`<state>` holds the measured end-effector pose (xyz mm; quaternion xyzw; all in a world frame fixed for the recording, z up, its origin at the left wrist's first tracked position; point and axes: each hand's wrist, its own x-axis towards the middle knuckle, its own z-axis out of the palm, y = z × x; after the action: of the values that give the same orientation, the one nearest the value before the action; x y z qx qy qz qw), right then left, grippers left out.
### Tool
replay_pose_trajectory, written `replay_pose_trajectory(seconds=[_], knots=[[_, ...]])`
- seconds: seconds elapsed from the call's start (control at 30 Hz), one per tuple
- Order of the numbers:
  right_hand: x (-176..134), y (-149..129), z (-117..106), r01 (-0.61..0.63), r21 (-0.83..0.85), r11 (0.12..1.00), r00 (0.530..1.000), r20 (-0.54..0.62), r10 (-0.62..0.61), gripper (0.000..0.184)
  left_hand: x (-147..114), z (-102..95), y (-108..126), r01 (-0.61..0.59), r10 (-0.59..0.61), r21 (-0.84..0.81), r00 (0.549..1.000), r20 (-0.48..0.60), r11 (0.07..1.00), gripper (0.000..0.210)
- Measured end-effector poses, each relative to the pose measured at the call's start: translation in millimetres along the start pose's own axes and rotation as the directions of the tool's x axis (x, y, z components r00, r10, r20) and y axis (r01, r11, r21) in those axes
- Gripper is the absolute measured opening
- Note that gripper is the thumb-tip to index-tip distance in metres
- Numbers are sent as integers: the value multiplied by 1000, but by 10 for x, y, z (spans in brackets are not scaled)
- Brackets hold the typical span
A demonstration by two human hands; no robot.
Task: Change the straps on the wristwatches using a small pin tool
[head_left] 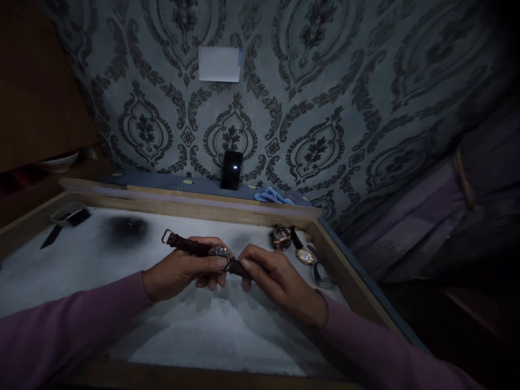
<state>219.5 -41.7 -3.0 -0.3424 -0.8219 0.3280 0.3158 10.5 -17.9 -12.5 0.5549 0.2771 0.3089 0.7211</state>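
A wristwatch (219,252) with a dark round face and a dark brown strap is held above the white tray floor. My left hand (187,268) grips it by the case, thumb over the face, and the buckle end of the strap sticks out to the left. My right hand (276,276) pinches the other strap piece between thumb and fingers, just right of the case. Beyond my right hand lie a brown-strapped watch (281,238), a gold-cased watch (304,255) with a black strap, and a dark loop-shaped watch (323,275).
The shallow wooden tray (190,206) has raised edges all round. A clear round container (70,214) with a dark strap stands at its far left. Behind the tray, a phone (232,170) leans on the patterned wall near a blue cloth (273,195). A curtain (422,216) hangs right.
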Motion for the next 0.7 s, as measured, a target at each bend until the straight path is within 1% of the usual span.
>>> replay_pose_trajectory(seconds=[0.17,0.4,0.5,0.7], knots=[[-4,24,17,-2,16,1000,1000,12,2,34,4,-7,-8,-1,1,10,1000,11,1000,28],[-3,53,30,3,-8,1000,999,38,-3,33,3,-16,-43,7,-7,-10,1000,18,1000,29],[-8,68,38,35,-40,999,999,38,-34,31,2,-20,-54,2,-2,-5,1000,28,1000,29],[-30,84,56,135,-163,977,991,34,-131,26,-3,-18,-78,-1,1,23,1000,31,1000,29]])
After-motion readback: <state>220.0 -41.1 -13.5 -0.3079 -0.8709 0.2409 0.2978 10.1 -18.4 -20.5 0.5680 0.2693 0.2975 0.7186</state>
